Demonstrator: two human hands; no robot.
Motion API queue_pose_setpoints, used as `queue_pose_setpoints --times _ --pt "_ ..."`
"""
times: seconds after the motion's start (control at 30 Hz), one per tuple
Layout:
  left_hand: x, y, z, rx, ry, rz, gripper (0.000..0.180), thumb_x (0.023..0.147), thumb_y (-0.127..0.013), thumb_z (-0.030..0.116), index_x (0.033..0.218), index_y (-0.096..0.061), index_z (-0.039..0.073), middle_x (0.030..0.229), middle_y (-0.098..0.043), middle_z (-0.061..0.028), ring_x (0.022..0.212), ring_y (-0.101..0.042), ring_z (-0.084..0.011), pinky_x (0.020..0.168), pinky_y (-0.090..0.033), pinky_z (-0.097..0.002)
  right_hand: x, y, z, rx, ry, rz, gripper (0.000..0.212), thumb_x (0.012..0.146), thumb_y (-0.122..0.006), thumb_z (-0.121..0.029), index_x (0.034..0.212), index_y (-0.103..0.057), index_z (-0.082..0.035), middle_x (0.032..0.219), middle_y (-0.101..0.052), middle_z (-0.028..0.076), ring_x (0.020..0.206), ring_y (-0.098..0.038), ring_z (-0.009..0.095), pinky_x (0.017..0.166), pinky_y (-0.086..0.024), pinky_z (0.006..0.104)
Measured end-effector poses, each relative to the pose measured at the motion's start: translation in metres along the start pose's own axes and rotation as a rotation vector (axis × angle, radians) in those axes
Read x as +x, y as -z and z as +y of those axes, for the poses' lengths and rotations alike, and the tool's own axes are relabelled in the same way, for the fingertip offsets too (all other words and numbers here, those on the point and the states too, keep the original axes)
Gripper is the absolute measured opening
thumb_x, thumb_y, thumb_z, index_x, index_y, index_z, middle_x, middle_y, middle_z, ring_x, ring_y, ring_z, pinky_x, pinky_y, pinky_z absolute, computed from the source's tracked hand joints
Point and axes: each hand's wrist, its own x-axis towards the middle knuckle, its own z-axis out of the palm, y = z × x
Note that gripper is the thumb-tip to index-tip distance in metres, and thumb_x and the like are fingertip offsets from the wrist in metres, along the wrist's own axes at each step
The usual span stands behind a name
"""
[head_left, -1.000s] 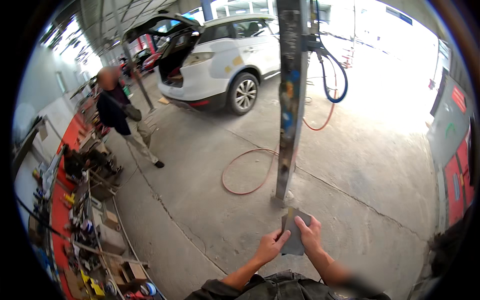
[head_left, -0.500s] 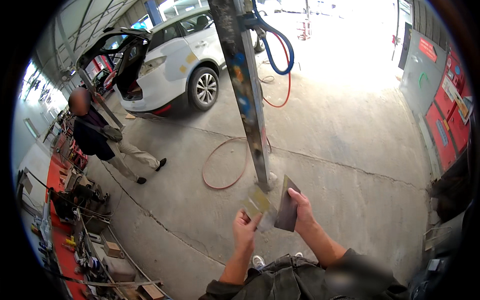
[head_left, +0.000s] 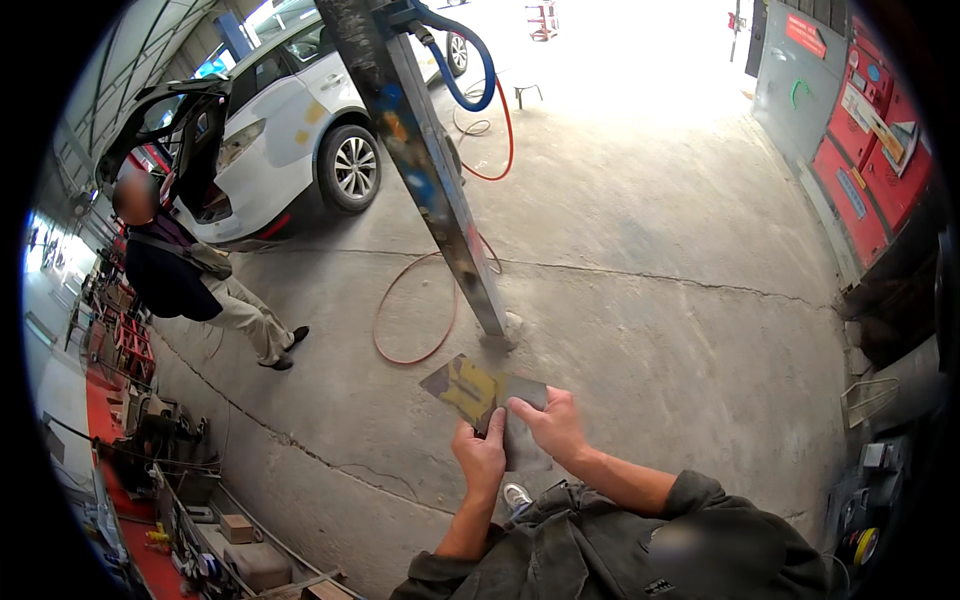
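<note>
My left hand [head_left: 480,458] is closed on a thin, dark flat plate smeared with yellow putty [head_left: 470,391], thumb on its lower corner. My right hand [head_left: 551,423] grips a second thin grey plate [head_left: 523,455], its thumb pressed on the face. Both plates are held in front of my waist, the putty-smeared one overlapping the grey one's left side. My fingers behind the plates are mostly hidden.
Ahead stands a paint-stained metal post [head_left: 435,190] with a blue hose [head_left: 490,75]; a red hose [head_left: 376,335] loops on the floor. A white car [head_left: 290,150] with yellowish patches has its tailgate raised. A person [head_left: 180,270] stands left, near a cluttered bench [head_left: 115,450]. Red cabinets [head_left: 850,200] line the right.
The putty-smeared plate has moved left and up and turned, and the grey plate has swung from upright to behind it. My view has shifted right. The person at left has changed stance.
</note>
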Motion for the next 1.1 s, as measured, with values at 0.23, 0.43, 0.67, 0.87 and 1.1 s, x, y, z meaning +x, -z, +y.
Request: queue_pose_setpoints --times 0.23,0.43,0.67,0.87,1.1 --pt "-0.001 -0.007 0.014 -0.117 -0.024 0.021 0.025 0.091 -0.067 0.007 0.112 -0.061 -0.004 0.104 -0.067 -0.0084 0.092 -0.061 -0.0137 0.082 -0.048 -0.0281 -0.002 0.006 -0.016 0.034 -0.053 -0.005 0.019 0.086 -0.071 -0.014 0.093 -0.068 0.003 0.077 -0.065 0.0 0.068 -0.054 0.005 0.058 -0.046 0.0256" --pt "0.003 -0.012 0.011 -0.281 -0.059 -0.044 0.03 0.095 -0.058 0.003 0.123 -0.054 -0.003 0.118 -0.062 -0.0081 0.104 -0.058 -0.0138 0.091 -0.046 -0.028 0.003 0.007 -0.03 0.152 -0.014 0.022 0.019 0.086 -0.071 -0.015 0.094 -0.068 0.002 0.077 -0.065 -0.001 0.069 -0.054 0.005 0.059 -0.045 0.025" --pt "0.006 -0.026 0.038 -0.362 -0.046 -0.014 0.025 0.095 -0.057 0.002 0.12 -0.057 -0.002 0.113 -0.064 -0.007 0.099 -0.059 -0.0126 0.088 -0.046 -0.0264 0.011 0.03 -0.014 0.365 0.031 0.093 0.018 0.083 -0.074 -0.017 0.085 -0.068 0.0 0.07 -0.061 -0.004 0.063 -0.051 0.004 0.053 -0.041 0.0243" --pt "0.004 -0.045 0.042 -0.278 -0.147 -0.021 0.018 0.091 -0.064 0.007 0.107 -0.063 -0.003 0.1 -0.068 -0.0084 0.084 -0.062 -0.0132 0.074 -0.049 -0.0276 0.006 0.054 -0.034 0.299 0.02 0.109 0.019 0.084 -0.073 -0.017 0.084 -0.068 0.001 0.069 -0.061 -0.003 0.064 -0.051 0.004 0.054 -0.042 0.0255" --pt "-0.011 -0.043 0.061 0.267 -0.354 -0.113 0.009 0.086 -0.067 0.004 0.09 -0.069 -0.004 0.078 -0.07 -0.0159 0.065 -0.067 -0.0213 0.062 -0.049 -0.0333 -0.016 0.057 -0.042 0.151 0.173 0.163 0.02 0.085 -0.069 -0.014 0.087 -0.066 0.006 0.069 -0.067 0.008 0.065 -0.055 0.006 0.057 -0.048 0.0288"
